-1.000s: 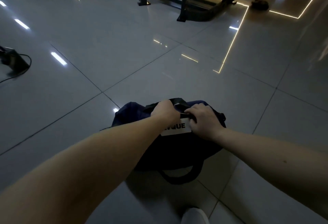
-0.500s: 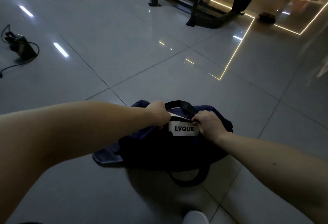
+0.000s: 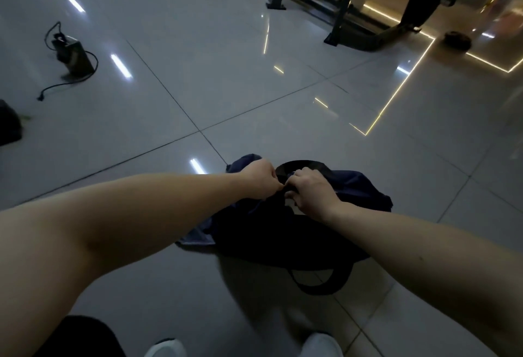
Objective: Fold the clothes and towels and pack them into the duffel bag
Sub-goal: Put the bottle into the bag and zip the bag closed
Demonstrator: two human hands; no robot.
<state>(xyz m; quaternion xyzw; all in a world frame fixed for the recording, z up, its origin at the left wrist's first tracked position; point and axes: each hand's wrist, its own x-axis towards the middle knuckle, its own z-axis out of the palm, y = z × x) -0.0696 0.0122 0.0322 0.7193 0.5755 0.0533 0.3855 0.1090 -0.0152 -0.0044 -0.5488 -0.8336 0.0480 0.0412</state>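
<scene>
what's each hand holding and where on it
Both the left hand and right hand grip the navy duffel bag at its top edge, mid-bag, beside the black carry handle; the exact piece pinched is hidden.
</scene>
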